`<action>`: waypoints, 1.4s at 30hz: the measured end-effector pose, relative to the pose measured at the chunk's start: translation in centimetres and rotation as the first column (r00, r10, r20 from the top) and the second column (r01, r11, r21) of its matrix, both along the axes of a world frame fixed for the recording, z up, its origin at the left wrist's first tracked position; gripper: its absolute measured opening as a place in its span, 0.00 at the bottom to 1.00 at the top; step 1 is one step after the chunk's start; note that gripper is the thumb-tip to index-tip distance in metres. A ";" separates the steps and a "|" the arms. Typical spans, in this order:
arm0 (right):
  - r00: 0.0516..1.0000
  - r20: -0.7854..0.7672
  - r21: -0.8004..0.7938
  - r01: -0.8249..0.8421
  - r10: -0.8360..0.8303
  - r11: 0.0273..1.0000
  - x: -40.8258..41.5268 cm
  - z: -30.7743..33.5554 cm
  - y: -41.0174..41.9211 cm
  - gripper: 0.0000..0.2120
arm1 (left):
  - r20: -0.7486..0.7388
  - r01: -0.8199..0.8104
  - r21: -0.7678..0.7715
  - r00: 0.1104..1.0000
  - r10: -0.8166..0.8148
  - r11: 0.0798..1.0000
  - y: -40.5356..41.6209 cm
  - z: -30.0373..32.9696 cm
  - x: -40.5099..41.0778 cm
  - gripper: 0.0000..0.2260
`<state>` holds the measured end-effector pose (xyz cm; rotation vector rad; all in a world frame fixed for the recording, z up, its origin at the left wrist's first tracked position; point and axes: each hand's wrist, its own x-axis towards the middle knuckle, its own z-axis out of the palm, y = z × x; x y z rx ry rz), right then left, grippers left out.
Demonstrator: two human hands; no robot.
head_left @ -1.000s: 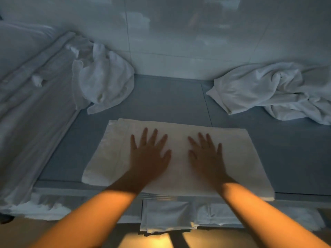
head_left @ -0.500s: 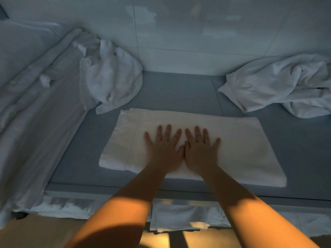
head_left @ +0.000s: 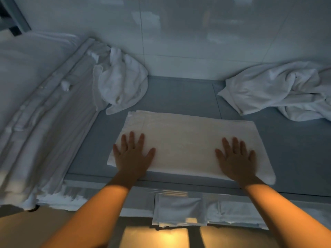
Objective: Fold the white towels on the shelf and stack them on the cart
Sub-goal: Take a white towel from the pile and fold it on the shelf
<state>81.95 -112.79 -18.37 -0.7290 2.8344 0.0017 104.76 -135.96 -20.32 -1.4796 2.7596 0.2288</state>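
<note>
Before me a glossy white tiled wall (head_left: 206, 33) stands in cool dim light, while warm yellow light falls on the floor (head_left: 166, 238) below.

The flat folded white rectangular towel (head_left: 188, 140) lies on the grey shelf top (head_left: 179, 93), with the left hand (head_left: 133, 155) pressed flat on its left end and the right hand (head_left: 235, 158) on its right end, well apart. Beyond the left hand sits a crumpled white towel (head_left: 121, 83), and left of that a long pile of white sheets (head_left: 41, 108). Beyond and right of the right hand lies another rumpled white towel (head_left: 279, 90), against the tiled wall (head_left: 179, 33).
</note>
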 end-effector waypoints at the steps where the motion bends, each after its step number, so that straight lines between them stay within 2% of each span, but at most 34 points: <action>1: 0.999 0.031 0.001 0.027 -0.027 1.000 0.5 0.4 -0.8 0.29 | 0.006 -0.030 0.011 1.000 0.030 0.999 0.9 0.3 -0.8 0.33; 3: 0.998 0.047 -0.036 -0.037 0.039 0.999 2.8 1.0 -3.2 0.26 | -0.020 0.016 -0.007 1.000 -0.016 1.000 4.1 0.6 -3.6 0.30; 5: 0.969 -0.019 -0.097 -0.246 0.245 0.964 5.9 0.7 -5.0 0.24 | -0.066 0.124 0.025 0.990 -0.122 0.992 8.0 0.4 -6.7 0.27; 7: 0.942 -0.089 -0.108 -0.332 0.323 0.937 7.6 0.1 -5.2 0.24 | -0.081 0.128 0.082 0.989 -0.121 0.988 10.1 0.0 -8.3 0.25; 9: 0.961 -0.140 -0.105 -0.252 0.237 0.962 6.9 -0.3 -3.5 0.26 | -0.054 0.075 0.068 0.996 -0.071 0.995 10.2 -0.5 -8.3 0.26; 13: 0.989 -0.144 -0.079 -0.028 0.017 0.996 3.4 -1.0 2.1 0.29 | -0.028 0.009 0.012 1.000 -0.009 1.000 9.6 -0.5 -7.3 0.31; 19: 0.977 -0.018 -0.042 0.212 -0.213 0.976 -0.6 0.7 6.2 0.30 | 0.001 0.060 -0.003 0.998 -0.060 0.998 9.5 -0.4 -7.2 0.33; 21: 0.986 -0.117 -0.035 0.116 -0.119 0.993 -1.0 1.3 5.5 0.30 | 0.007 0.092 -0.021 0.996 -0.091 0.996 9.2 -0.5 -7.0 0.33; 24: 0.953 -0.193 -0.096 -0.255 0.233 0.962 -0.7 2.2 1.8 0.27 | 0.017 0.211 -0.047 0.977 -0.210 0.976 8.0 -0.6 -6.6 0.32; 27: 0.843 -0.171 -0.099 -0.529 0.510 0.843 0.1 2.6 -3.5 0.25 | 0.038 0.431 -0.085 0.902 -0.430 0.898 4.9 -1.0 -5.9 0.30; 29: 0.792 -0.158 -0.092 -0.606 0.589 0.790 0.4 2.4 -6.4 0.24 | 0.069 0.595 -0.096 0.804 -0.591 0.798 2.2 -1.0 -5.4 0.29; 33: 0.779 -0.145 -0.041 -0.621 0.610 0.783 0.8 0.6 -8.9 0.24 | 0.157 0.821 -0.064 0.570 -0.807 0.568 -2.1 -0.2 -5.9 0.30; 36: 0.868 -0.143 -0.085 -0.489 0.475 0.868 1.4 -0.9 -9.3 0.24 | 0.195 0.859 -0.041 0.507 -0.839 0.510 -4.2 0.3 -7.2 0.33; 37: 0.895 -0.144 -0.103 -0.439 0.423 0.893 1.6 -1.1 -9.4 0.25 | 0.211 0.839 -0.040 0.538 -0.816 0.542 -4.5 0.3 -7.8 0.34; 38: 0.914 -0.142 -0.118 -0.396 0.379 0.911 1.9 -1.2 -9.6 0.25 | 0.218 0.790 -0.043 0.605 -0.766 0.611 -4.8 0.3 -8.4 0.34; 40: 0.942 -0.133 -0.142 -0.325 0.308 0.935 2.3 -1.2 -9.9 0.25 | 0.141 0.593 -0.007 0.798 -0.586 0.805 -5.0 0.4 -10.0 0.34; 42: 0.960 -0.123 -0.160 -0.268 0.250 0.950 2.9 -1.2 -9.9 0.26 | 0.038 0.394 0.073 0.917 -0.398 0.916 -5.3 0.6 -11.9 0.34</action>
